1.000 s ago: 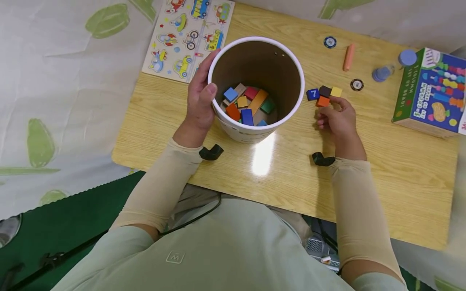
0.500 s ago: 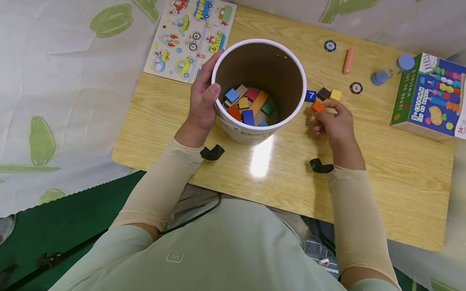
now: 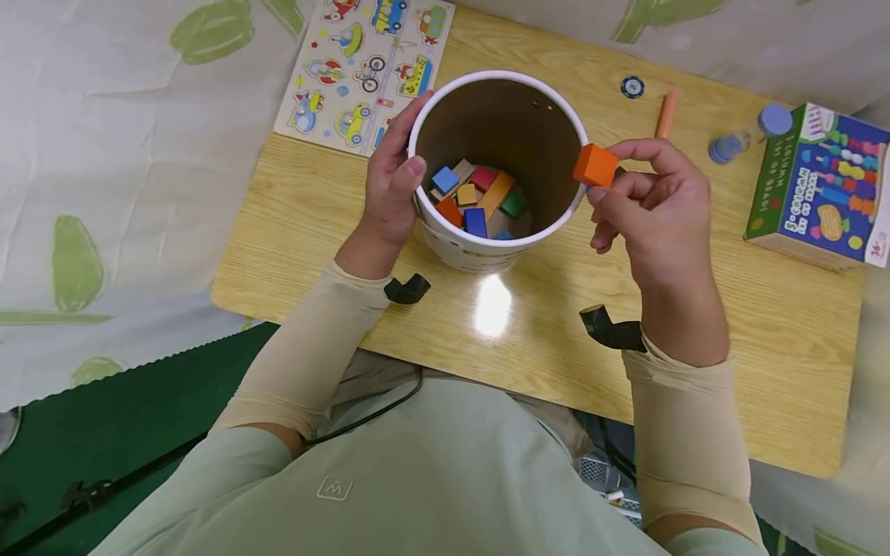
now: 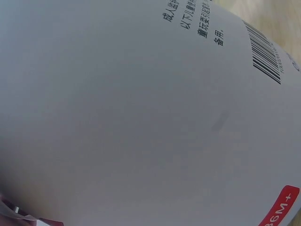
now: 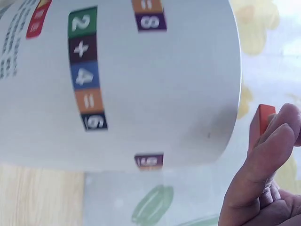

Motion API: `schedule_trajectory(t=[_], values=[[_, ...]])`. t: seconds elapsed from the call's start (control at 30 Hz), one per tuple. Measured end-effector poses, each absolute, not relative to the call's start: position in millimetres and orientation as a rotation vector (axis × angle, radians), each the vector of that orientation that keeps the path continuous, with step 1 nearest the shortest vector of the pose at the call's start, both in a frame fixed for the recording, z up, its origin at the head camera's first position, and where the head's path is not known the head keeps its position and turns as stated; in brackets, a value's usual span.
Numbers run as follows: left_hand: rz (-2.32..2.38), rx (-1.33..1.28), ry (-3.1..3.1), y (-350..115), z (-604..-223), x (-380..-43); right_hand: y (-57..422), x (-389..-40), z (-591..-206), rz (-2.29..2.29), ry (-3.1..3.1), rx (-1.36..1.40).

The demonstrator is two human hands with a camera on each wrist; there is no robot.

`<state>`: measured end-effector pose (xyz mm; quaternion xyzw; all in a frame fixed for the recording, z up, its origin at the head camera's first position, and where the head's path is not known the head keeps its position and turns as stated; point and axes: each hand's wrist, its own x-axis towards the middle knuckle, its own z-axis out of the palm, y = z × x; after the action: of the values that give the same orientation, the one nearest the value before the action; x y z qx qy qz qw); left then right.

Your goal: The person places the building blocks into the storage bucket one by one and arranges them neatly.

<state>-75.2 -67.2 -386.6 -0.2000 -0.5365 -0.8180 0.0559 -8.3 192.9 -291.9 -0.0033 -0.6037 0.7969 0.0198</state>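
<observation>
My left hand (image 3: 391, 189) grips the side of a white bucket (image 3: 462, 253), thumb over the rim and fingers along its outer wall. Several coloured wooden blocks lie at the bottom, among them a blue block (image 3: 476, 222) and a green block (image 3: 513, 202). Between thumb and fingertips my right hand (image 3: 664, 220) pinches an orange block (image 3: 596, 166), raised at the bucket's right rim. The right wrist view shows that orange block (image 5: 256, 127) just beyond the bucket's printed wall (image 5: 178, 84). Bucket wall (image 4: 141, 117) fills the left wrist view.
A picture puzzle board (image 3: 361, 77) lies left of the bucket. Behind the right hand are a blue-edged chip (image 3: 632, 87), an orange stick (image 3: 667, 112) and a small blue-based bottle (image 3: 728, 147). A bead box (image 3: 820, 185) stands at the right.
My right hand has picked the orange block from the small group on the table and lifted it up to the bucket's rim. The left hand keeps its grip on the bucket.
</observation>
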Motion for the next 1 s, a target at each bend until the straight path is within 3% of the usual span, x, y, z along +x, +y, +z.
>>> schedule_trajectory(t=[0.13, 0.4, 0.73, 1.0], values=[[-2.482, -0.611, -1.635, -65.9, -385.3, -74.9, 188.6, -7.4, -288.9, 2.461, -1.886, 0.026], [-2.476, -0.599, -1.656, -65.9, -386.7, -77.0, 214.6, -11.9, -303.0, 2.482, -1.78, -0.171], [-2.446, -0.611, -1.668, -66.7, -388.9, -78.5, 291.0, -38.9, -371.2, 2.36, -1.692, -0.781], [-2.44, -0.609, -1.656, -67.8, -389.7, -77.2, 313.9, -51.5, -423.3, 2.341, -1.972, -1.078]])
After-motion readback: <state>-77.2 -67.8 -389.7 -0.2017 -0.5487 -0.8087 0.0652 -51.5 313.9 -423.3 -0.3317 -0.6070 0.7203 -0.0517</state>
